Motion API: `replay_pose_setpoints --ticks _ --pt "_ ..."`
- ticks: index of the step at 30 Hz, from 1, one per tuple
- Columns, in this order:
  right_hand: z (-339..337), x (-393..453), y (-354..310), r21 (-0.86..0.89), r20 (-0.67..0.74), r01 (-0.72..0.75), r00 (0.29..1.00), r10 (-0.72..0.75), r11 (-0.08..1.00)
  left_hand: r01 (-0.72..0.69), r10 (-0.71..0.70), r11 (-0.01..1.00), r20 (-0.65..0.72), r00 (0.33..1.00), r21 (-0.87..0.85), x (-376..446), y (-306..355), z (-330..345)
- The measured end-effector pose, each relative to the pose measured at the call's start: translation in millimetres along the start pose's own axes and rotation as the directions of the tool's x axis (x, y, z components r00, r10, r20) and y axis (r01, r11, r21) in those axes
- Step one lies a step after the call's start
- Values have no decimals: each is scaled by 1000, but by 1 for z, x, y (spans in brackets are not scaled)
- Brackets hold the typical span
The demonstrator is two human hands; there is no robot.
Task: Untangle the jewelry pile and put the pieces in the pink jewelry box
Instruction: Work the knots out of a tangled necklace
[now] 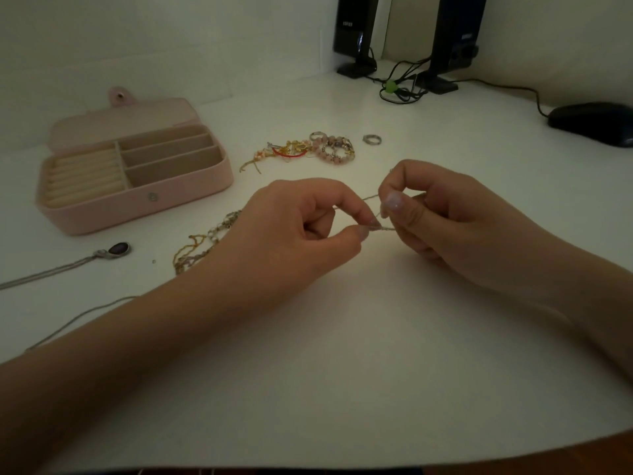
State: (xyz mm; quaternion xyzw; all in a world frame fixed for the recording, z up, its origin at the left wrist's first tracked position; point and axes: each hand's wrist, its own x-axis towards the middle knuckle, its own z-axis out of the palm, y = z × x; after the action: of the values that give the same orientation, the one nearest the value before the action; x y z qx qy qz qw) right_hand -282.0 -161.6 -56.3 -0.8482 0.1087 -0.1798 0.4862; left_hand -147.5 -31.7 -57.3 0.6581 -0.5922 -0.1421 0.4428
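My left hand (294, 228) and my right hand (442, 217) both pinch a thin silver chain (371, 197) just above the white desk (342, 354). Part of the chain is hidden between my fingers. The pink jewelry box (144, 207) stands open at the left, its compartments showing nothing inside. Behind my hands lies a tangled pile (308, 150) of gold, red and pink beaded pieces. A gold and pearl chain (202, 245) trails out from under my left hand.
A silver ring (371, 139) lies alone right of the pile. A pendant necklace with a dark stone (118, 250) stretches to the left edge. Two black speakers (356, 36) with cables stand at the back, a black mouse (592, 121) at the far right.
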Motion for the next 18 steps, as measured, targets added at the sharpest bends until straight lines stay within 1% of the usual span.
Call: replay_pose_setpoints --ticks 3,5,8,11,15,18 --pt "0 0 -3 64 -19 9 1000 -8 998 26 -25 998 12 1000 -60 0 -1 0" --pt "-2 0 -4 107 -35 16 999 -12 994 80 -76 990 32 997 -116 0 -1 0" --pt "-5 0 -4 122 -36 12 999 -7 992 160 -154 971 48 987 -177 -1 0 -2" --pt "-6 0 -5 69 -24 -4 1000 6 998 184 -182 962 30 983 -204 0 1 -2" --pt "-8 0 -5 -7 -11 -61 998 61 998 216 -225 941 -4 974 -259 1 -1 -2" --pt "-10 0 -3 -3 5 -54 999 54 999 240 -254 926 -9 967 -291 3 -2 -3"
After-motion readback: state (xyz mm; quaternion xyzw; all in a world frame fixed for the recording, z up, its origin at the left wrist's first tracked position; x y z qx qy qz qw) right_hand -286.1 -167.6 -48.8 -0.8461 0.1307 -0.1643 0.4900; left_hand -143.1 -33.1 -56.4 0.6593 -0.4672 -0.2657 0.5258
